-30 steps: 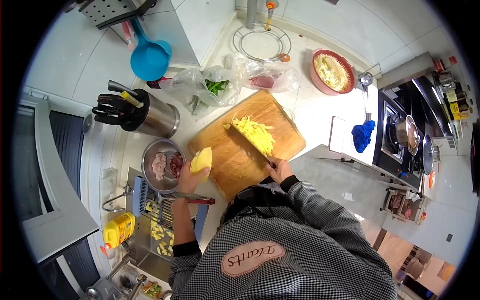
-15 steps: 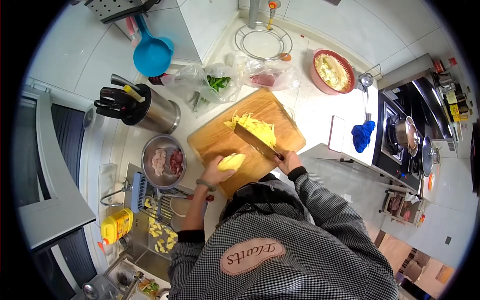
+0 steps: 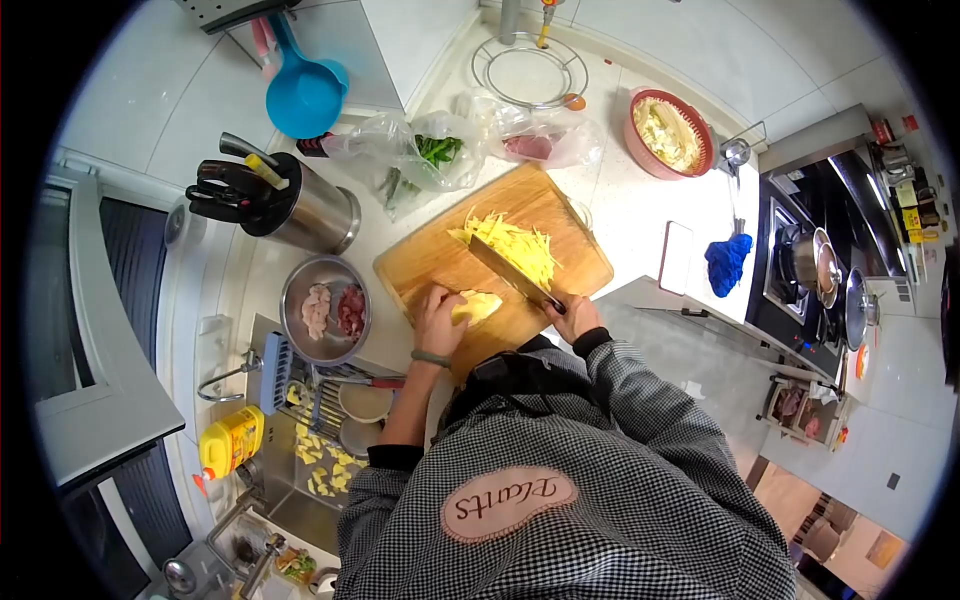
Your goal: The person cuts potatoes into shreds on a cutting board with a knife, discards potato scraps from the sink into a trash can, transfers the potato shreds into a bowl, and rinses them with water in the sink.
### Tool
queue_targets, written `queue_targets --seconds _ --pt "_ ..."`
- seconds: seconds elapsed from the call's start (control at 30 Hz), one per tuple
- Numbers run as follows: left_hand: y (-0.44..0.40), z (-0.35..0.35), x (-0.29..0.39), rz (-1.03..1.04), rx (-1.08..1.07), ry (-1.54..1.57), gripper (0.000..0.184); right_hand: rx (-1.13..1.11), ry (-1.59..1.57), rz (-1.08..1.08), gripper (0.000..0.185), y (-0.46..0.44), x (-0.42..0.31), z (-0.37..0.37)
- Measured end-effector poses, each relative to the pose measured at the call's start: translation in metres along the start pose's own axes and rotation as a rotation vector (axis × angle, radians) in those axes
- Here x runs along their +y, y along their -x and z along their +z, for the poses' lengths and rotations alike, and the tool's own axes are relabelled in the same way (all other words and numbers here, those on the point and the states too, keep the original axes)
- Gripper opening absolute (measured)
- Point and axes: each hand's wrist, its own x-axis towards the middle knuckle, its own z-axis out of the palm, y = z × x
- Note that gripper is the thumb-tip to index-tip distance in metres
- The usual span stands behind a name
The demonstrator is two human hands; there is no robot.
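My left hand point(image 3: 437, 322) grips a peeled yellow potato point(image 3: 478, 306), which rests on the near left part of the wooden cutting board point(image 3: 418, 262). In my right hand point(image 3: 575, 319) is a kitchen knife point(image 3: 510, 272), held by its dark handle. The blade slants away to the upper left and lies along the near side of a heap of yellow potato shreds point(image 3: 518, 243). A short gap separates the potato from the blade.
Left of the board stand a steel bowl point(image 3: 288, 305) with raw meat and a knife block point(image 3: 325, 215). Yellow peelings point(image 3: 315, 450) lie in the sink. Plastic bags point(image 3: 375, 150) sit behind the board; a red basket point(image 3: 645, 155), phone point(image 3: 675, 257) and stove are to the right.
My left hand has brought the potato down and slightly right onto the board, turning over it. The knife stays nearly in place beside the shreds. The view has shifted slightly.
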Motion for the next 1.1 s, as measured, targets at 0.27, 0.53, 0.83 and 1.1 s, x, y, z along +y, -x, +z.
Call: queue_targets --seconds 0.27,0.53,0.83,1.1 --pt "-0.003 0.008 0.043 -0.041 0.179 -0.273 0.061 -0.014 -0.026 0.002 0.029 -0.001 -0.001 0.000" --pt "0.000 0.024 0.033 -0.122 0.247 -0.207 0.056 0.015 0.011 0.007 0.031 0.005 -0.007 -0.003" --pt "-0.008 0.036 0.040 -0.046 0.206 -0.237 0.036 0.049 -0.002 -0.044 0.031 0.002 0.002 0.004" --pt "-0.015 0.030 0.049 -0.003 0.262 -0.262 0.027 0.028 -0.024 0.004 0.030 -0.005 0.009 0.011"
